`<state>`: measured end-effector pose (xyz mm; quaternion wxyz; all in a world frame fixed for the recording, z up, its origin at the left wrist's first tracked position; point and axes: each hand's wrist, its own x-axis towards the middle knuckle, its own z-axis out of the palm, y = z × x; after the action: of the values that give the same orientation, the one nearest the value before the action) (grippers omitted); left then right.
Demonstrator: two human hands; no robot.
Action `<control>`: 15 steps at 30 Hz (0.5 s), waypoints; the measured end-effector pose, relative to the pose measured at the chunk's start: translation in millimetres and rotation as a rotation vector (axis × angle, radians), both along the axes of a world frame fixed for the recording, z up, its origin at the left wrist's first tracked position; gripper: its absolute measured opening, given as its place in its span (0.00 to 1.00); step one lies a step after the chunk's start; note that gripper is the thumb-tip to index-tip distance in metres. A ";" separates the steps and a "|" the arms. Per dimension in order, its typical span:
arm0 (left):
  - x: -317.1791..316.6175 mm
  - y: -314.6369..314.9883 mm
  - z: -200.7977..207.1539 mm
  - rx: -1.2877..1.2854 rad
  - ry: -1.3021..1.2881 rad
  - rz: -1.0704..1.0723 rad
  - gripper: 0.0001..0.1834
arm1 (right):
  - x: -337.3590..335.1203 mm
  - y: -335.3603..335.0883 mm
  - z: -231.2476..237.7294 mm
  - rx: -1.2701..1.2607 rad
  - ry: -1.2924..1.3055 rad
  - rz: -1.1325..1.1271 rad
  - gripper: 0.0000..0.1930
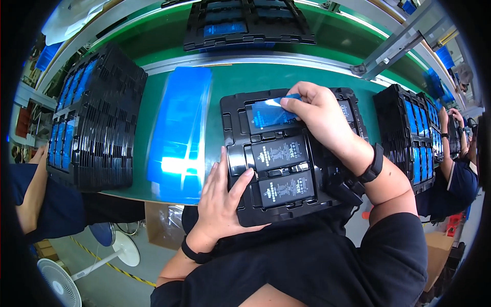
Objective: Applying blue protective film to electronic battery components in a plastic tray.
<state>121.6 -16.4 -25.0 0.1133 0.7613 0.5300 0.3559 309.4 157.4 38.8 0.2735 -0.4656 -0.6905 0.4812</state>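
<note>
A black plastic tray (236, 110) lies in front of me on the green table, with flat black batteries in its pockets. My right hand (319, 110) pinches a clear blue film sheet (268, 113) by its right end, over the battery in the tray's far left pocket. Nearer to me, a middle battery (279, 153) and a front battery (286, 189) show bare dark faces with pale print. My left hand (220, 197) grips the tray's near left edge, its thumb over the rim and its other fingers along the outside. My right forearm hides part of the tray's right column.
Blue film sheets (181, 123) lie in a glossy pile left of the tray. Tall stacks of black trays stand at left (107, 117) and right (396, 117). Another loaded tray (248, 38) sits beyond the metal rail (302, 60). Other people work on both sides.
</note>
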 end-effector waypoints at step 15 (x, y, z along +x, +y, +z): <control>-2.0 -1.2 -4.5 -0.022 -0.016 -0.023 0.55 | -3.5 -4.1 -1.3 -0.012 -0.068 0.026 0.07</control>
<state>119.7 -17.6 -29.5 0.1297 0.7632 0.5244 0.3547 305.8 153.3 37.5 0.2408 -0.4743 -0.7024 0.4729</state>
